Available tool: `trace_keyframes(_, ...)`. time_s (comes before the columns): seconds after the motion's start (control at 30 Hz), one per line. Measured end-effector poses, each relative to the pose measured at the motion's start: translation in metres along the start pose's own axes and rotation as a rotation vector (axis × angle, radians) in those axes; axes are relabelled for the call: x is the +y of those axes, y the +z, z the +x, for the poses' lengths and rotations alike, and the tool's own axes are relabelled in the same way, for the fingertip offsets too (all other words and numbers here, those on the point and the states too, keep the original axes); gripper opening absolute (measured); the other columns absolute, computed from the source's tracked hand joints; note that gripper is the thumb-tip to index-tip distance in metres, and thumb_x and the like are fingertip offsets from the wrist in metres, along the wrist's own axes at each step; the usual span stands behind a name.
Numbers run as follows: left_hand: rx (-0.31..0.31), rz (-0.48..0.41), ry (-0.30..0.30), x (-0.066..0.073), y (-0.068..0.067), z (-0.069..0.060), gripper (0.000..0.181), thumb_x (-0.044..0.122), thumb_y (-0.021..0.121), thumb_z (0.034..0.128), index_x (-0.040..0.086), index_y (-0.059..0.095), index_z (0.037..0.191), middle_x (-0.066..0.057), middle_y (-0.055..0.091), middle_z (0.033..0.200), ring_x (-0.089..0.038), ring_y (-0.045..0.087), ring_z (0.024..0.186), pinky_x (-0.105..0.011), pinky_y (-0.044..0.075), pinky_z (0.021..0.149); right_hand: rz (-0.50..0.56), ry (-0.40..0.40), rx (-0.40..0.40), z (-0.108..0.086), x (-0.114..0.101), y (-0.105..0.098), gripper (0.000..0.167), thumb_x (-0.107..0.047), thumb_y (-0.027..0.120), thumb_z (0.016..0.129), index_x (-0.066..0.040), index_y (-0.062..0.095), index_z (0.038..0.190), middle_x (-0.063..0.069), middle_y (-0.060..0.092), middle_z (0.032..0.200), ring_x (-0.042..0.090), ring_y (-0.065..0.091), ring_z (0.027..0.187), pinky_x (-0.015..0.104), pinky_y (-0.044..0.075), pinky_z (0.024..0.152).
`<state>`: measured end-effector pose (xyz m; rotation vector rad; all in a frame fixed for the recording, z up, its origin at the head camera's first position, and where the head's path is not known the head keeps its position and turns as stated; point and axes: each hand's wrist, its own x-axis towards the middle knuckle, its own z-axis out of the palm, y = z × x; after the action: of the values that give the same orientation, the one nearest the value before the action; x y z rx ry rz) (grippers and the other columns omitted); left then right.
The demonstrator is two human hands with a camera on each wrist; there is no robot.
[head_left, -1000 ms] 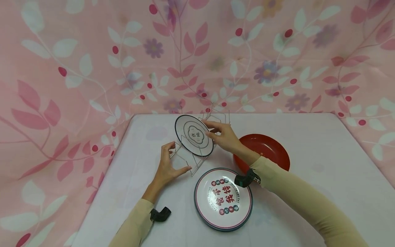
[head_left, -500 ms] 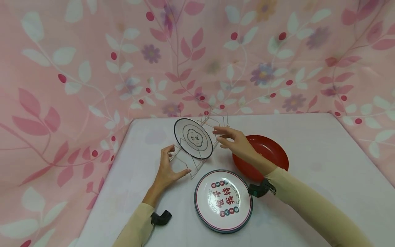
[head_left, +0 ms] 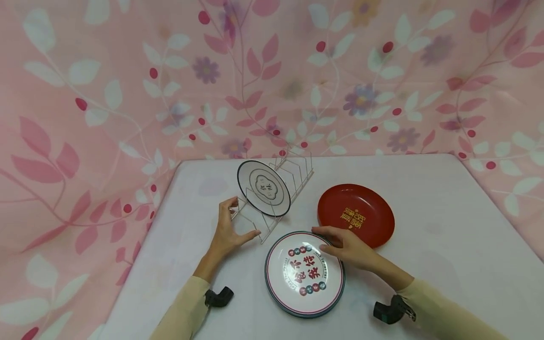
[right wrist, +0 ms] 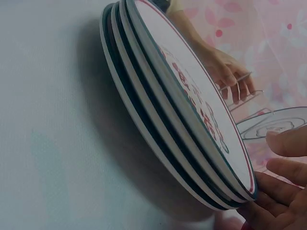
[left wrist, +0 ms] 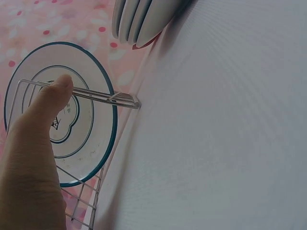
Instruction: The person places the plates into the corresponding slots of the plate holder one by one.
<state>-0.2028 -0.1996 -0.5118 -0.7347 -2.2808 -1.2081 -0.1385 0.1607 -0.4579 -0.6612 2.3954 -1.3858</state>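
A wire dish rack (head_left: 304, 184) stands at the back of the table, angled away. My left hand (head_left: 227, 233) holds its near end, thumb and fingers spread to its two sides; in the left wrist view the thumb presses along the wire (left wrist: 103, 96). One white plate with a dark rim (head_left: 266, 190) leans upright between the rack's wires. My right hand (head_left: 350, 248) is at the right edge of a stack of several white plates (head_left: 306, 302). In the right wrist view its lower fingers (right wrist: 278, 187) touch the stack's edge, while the thumb stands above the top plate.
A red oval dish (head_left: 374, 212) with gold characters lies right of the rack, behind the right hand. A white cloth covers the table (head_left: 450, 245). Pink floral fabric (head_left: 272, 71) hangs along the back and left.
My right hand has let go of the plate in the rack and moved back toward me to the stack's right edge. The left hand has stayed on the rack.
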Motion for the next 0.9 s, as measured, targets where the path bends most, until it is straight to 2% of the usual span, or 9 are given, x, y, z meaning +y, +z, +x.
trace_keyframes(0.3,-0.001,-0.002,-0.004,-0.002,0.0,-0.002,0.11,0.052,0.085,0.0669,0.001,0.029,0.146,-0.031,0.04,0.129,-0.032,0.04,0.12,-0.047,0.038,0.095,-0.035,0.031,0.066,-0.002,0.006,-0.003,0.049,-0.018,0.068,0.092,-0.007,0.054,0.137,0.012,0.059,0.138,0.033,0.056,0.127,0.04,0.048,0.099)
trace_keyframes(0.53,-0.003,0.01,0.0,-0.002,0.0,0.0,0.11,0.054,0.084,0.0667,0.001,0.029,0.146,-0.029,0.04,0.129,-0.03,0.04,0.121,-0.044,0.038,0.095,-0.19,0.02,0.088,-0.009,0.006,0.0,0.049,-0.02,0.073,0.089,-0.006,0.058,0.133,0.011,0.062,0.133,0.03,0.06,0.121,0.041,0.05,0.097)
trace_keyframes(0.7,0.0,0.008,0.0,-0.003,0.001,0.001,0.11,0.057,0.082,0.0675,0.001,0.029,0.146,-0.03,0.04,0.129,-0.031,0.04,0.12,-0.044,0.038,0.095,-0.214,0.027,0.133,-0.01,0.008,-0.004,0.046,-0.016,0.073,0.088,-0.006,0.06,0.131,0.01,0.064,0.129,0.029,0.063,0.117,0.041,0.052,0.095)
trace_keyframes(0.77,0.0,0.009,0.002,-0.003,0.001,0.0,0.11,0.059,0.081,0.0679,0.0,0.029,0.146,-0.03,0.04,0.129,-0.032,0.04,0.12,-0.043,0.038,0.096,-0.2,0.033,0.129,-0.01,0.011,-0.005,0.045,-0.017,0.073,0.088,-0.006,0.06,0.13,0.01,0.065,0.127,0.027,0.064,0.112,0.039,0.054,0.092)
trace_keyframes(0.9,-0.001,0.015,0.009,-0.002,0.001,0.0,0.111,0.06,0.08,0.0687,-0.001,0.029,0.146,-0.031,0.04,0.129,-0.034,0.041,0.12,-0.043,0.038,0.095,-0.172,0.063,0.069,-0.011,0.014,-0.003,0.045,-0.022,0.072,0.089,-0.007,0.061,0.13,0.006,0.067,0.117,0.02,0.061,0.098,0.027,0.055,0.083)
